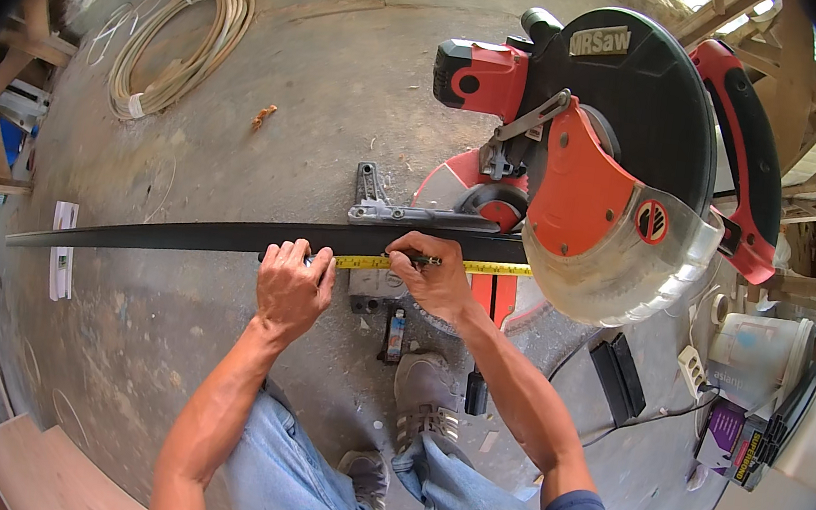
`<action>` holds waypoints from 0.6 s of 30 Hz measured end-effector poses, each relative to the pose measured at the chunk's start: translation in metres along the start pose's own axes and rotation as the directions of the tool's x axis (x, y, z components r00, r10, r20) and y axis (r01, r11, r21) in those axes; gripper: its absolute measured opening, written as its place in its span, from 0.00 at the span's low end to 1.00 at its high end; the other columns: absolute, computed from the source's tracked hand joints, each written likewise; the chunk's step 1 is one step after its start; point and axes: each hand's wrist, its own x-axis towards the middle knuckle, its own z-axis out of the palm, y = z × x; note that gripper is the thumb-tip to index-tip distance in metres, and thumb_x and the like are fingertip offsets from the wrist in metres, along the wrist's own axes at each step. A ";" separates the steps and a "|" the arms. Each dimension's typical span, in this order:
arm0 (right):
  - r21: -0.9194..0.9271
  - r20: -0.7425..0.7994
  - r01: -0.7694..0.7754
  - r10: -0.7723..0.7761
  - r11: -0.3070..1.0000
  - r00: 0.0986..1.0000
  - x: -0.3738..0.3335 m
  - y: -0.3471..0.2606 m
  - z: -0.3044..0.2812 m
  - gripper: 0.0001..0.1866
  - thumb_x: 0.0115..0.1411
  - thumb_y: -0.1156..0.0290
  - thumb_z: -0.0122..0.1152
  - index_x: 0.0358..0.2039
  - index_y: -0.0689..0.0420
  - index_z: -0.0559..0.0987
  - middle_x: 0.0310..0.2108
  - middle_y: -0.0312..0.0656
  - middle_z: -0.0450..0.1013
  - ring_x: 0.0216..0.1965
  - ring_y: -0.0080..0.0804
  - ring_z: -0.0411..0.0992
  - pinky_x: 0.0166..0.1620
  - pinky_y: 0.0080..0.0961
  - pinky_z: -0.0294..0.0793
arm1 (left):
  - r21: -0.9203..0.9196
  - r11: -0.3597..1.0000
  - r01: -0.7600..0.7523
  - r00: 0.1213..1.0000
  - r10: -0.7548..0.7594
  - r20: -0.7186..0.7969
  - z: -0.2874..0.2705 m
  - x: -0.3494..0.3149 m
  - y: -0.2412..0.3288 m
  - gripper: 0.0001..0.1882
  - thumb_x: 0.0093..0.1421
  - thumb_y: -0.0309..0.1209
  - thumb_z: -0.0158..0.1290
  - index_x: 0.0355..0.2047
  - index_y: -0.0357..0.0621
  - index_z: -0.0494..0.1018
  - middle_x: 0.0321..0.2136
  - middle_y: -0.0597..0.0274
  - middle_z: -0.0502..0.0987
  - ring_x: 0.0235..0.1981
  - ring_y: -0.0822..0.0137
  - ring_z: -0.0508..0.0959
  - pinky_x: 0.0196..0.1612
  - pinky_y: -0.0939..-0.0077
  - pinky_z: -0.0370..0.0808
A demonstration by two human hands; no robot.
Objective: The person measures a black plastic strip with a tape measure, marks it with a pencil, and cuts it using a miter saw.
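A long black bar (189, 236) lies across the base of a red and black miter saw (634, 130), its far end reaching out to the left. Along the bar's near edge runs the yellow blade of a tape measure (472, 266), extending right toward the saw's clear guard. My left hand (294, 287) is closed on the tape measure at the bar's edge; its fingers hide most of the case. Held in a pinch by my right hand (437, 281) is a dark, slim pen-like marker (424, 259), just above the bar and tape.
A white block (62, 251) sits under the bar's left part. Coiled hose (185, 48) lies at the back left. To the right are a black box-like piece (618, 378), a power strip (691, 371), a bucket (759, 356) and a purple box (729, 441). My shoes (427, 398) are near the saw base.
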 end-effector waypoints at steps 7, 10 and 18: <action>-0.072 0.012 0.065 -0.064 0.995 0.998 0.001 0.001 0.000 0.06 0.63 0.74 0.60 0.34 0.64 0.80 0.22 0.39 0.73 0.26 0.18 0.66 0.30 0.22 0.69 | 0.017 1.000 -0.005 1.000 0.004 0.007 -0.001 -0.001 0.000 0.08 0.60 0.34 0.60 0.37 0.45 0.80 0.28 0.57 0.73 0.31 0.59 0.74 0.39 0.62 0.69; -0.068 0.016 0.035 -0.034 0.997 0.999 0.001 0.004 -0.002 0.06 0.63 0.74 0.60 0.34 0.64 0.80 0.22 0.40 0.73 0.26 0.18 0.66 0.30 0.22 0.68 | 0.008 1.000 -0.005 1.000 0.005 0.007 0.000 0.001 0.002 0.08 0.60 0.33 0.60 0.37 0.45 0.80 0.28 0.57 0.73 0.31 0.59 0.74 0.39 0.62 0.69; -0.078 0.034 0.072 -0.069 0.994 0.997 0.001 0.004 -0.002 0.06 0.63 0.74 0.60 0.35 0.64 0.80 0.23 0.40 0.74 0.27 0.18 0.68 0.31 0.22 0.70 | 0.004 1.000 0.001 1.000 -0.001 0.010 0.000 0.000 0.001 0.08 0.60 0.33 0.60 0.37 0.44 0.80 0.28 0.57 0.73 0.30 0.59 0.75 0.38 0.62 0.69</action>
